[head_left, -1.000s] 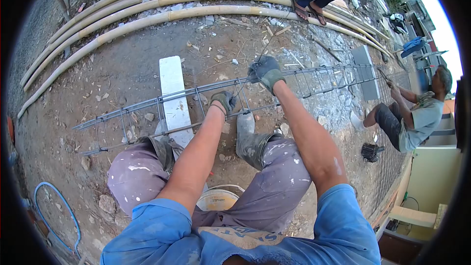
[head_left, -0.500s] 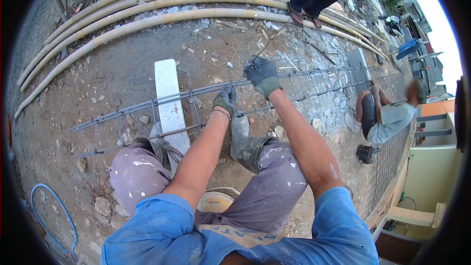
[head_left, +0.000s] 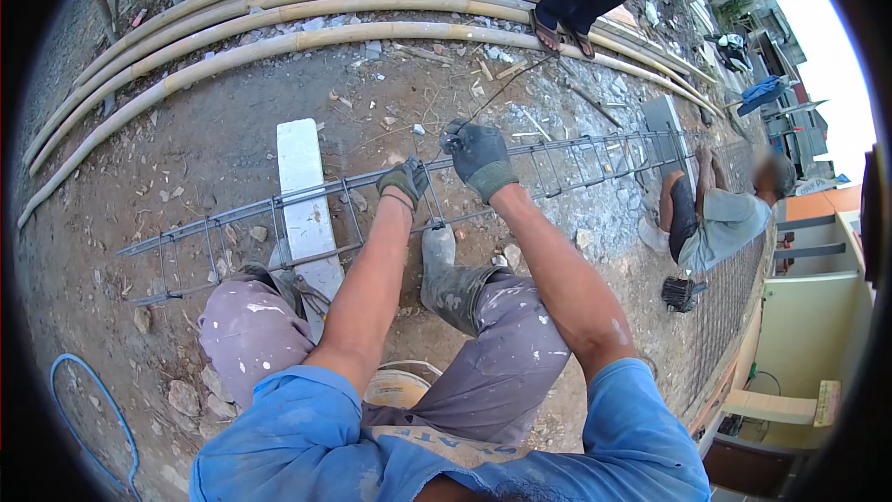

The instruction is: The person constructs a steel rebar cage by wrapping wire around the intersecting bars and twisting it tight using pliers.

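Note:
A long rebar cage (head_left: pixel 548 193) of thin bars and square stirrups lies across the ground before me. My left hand (head_left: pixel 404 182), gloved, is closed around its upper bars beside a stirrup. Just to the right, my right hand (head_left: pixel 480 158), in a dark glove, is closed on a thin tie wire (head_left: pixel 506 85), whose loose end sticks out up and to the right. The fingertips of both hands are partly hidden. Under the cage's left part lies a white block (head_left: pixel 308 191). Pincers (head_left: pixel 311 294) rest by my left knee.
Long bamboo poles (head_left: pixel 372 33) lie along the far side, where a standing person's feet (head_left: pixel 560 37) are. At right, another person (head_left: pixel 729 223) squats by the cage's far end, near a bundle of dark wires (head_left: pixel 679 294). A bucket (head_left: pixel 398 387) sits between my legs; a blue hose (head_left: pixel 91 374) lies at left.
The view has shifted slightly, so the scene sits farther left. My right hand, still with the wire, has come a little lower toward the bars; my left hand stays at the same stirrup.

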Motion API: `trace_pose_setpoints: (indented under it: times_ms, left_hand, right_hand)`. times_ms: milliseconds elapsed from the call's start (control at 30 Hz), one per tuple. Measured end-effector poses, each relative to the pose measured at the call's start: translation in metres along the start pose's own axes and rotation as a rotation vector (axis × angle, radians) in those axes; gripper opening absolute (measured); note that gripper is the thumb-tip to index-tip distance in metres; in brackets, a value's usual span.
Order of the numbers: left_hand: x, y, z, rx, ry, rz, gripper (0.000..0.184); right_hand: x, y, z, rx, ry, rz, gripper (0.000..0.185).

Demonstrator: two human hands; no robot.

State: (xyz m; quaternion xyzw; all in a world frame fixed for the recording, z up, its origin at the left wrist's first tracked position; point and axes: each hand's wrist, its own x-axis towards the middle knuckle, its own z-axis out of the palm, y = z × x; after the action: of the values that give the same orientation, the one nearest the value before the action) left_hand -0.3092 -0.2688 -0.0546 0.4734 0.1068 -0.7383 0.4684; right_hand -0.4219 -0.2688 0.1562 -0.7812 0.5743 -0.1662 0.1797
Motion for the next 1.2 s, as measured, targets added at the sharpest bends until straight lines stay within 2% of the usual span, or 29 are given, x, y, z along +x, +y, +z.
trace_pose_setpoints:
  times_ms: [100,267,433,500,533,567,600,633,700,733,800,833,900,933,967,1033,1100,1133,1200]
  left_hand:
    - [0.003,0.002,0.000,-0.042,-0.015,-0.023,0.013]
    - [-0.012,0.000,-0.007,-0.106,-0.087,-0.010,0.010]
    - [-0.023,-0.007,-0.002,-0.035,-0.094,0.231,0.009]
    - [-0.028,-0.010,0.000,-0.073,-0.095,0.239,0.009]
    - [-0.028,-0.013,-0.002,-0.109,-0.095,0.249,0.009]
    - [-0.031,-0.020,-0.004,-0.108,-0.093,0.250,0.009]
    - [-0.035,-0.028,-0.007,-0.196,-0.186,0.308,0.009]
    - [-0.040,-0.031,-0.005,-0.282,-0.284,0.365,0.010]
    - [-0.045,-0.029,-0.003,-0.209,-0.256,0.367,0.013]
    - [-0.043,-0.029,-0.003,-0.208,-0.255,0.377,0.015]
    - [-0.039,-0.030,-0.002,-0.231,-0.246,0.394,0.017]
    - [-0.040,-0.031,-0.001,-0.247,-0.224,0.407,0.016]
    - [-0.037,-0.029,0.001,-0.277,-0.194,0.432,0.016]
    - [-0.032,-0.030,0.001,-0.271,-0.170,0.428,0.015]
    - [-0.028,-0.031,-0.001,-0.260,-0.146,0.420,0.014]
    - [-0.020,-0.032,-0.003,-0.176,-0.120,0.443,0.013]
    - [-0.006,-0.038,-0.010,-0.246,-0.158,0.447,0.014]
    - [-0.007,-0.037,-0.011,-0.315,-0.204,0.436,0.014]
    - [-0.009,-0.037,-0.009,-0.272,-0.163,0.430,0.014]
  right_hand:
    - [-0.002,-0.006,0.001,-0.042,0.082,-0.075,0.011]
    - [0.000,-0.006,-0.005,-0.085,0.076,-0.025,0.014]
    - [0.010,-0.016,-0.009,-0.193,0.138,0.021,0.014]
    - [0.017,-0.023,0.001,0.011,0.135,0.092,0.012]
    - [0.019,-0.029,-0.001,0.012,0.133,0.093,0.012]
    - [0.023,-0.035,-0.005,0.038,0.149,-0.002,0.012]
    - [0.026,-0.041,-0.009,0.063,0.169,-0.098,0.012]
    - [0.028,-0.043,-0.006,0.064,0.176,-0.098,0.012]
    - [0.028,-0.044,0.002,0.258,0.078,-0.082,0.013]
    - [0.027,-0.046,0.002,0.257,0.073,-0.081,0.013]
    - [0.029,-0.049,-0.001,0.318,0.087,-0.333,0.016]
    - [0.031,-0.047,-0.002,0.318,0.071,-0.345,0.016]
    - [0.040,-0.033,-0.004,1.046,-0.036,0.172,0.021]
    - [0.053,0.000,0.014,1.044,-0.052,0.164,0.021]
    - [0.070,0.052,0.047,0.709,-0.092,0.216,0.020]
    - [0.081,0.070,0.065,0.373,-0.126,0.249,0.020]
    - [0.067,0.043,0.066,0.219,-0.407,0.373,0.018]
    - [0.070,0.045,0.077,0.221,-0.415,0.371,0.018]
    - [0.073,0.048,0.100,-0.191,-0.537,-0.045,0.025]
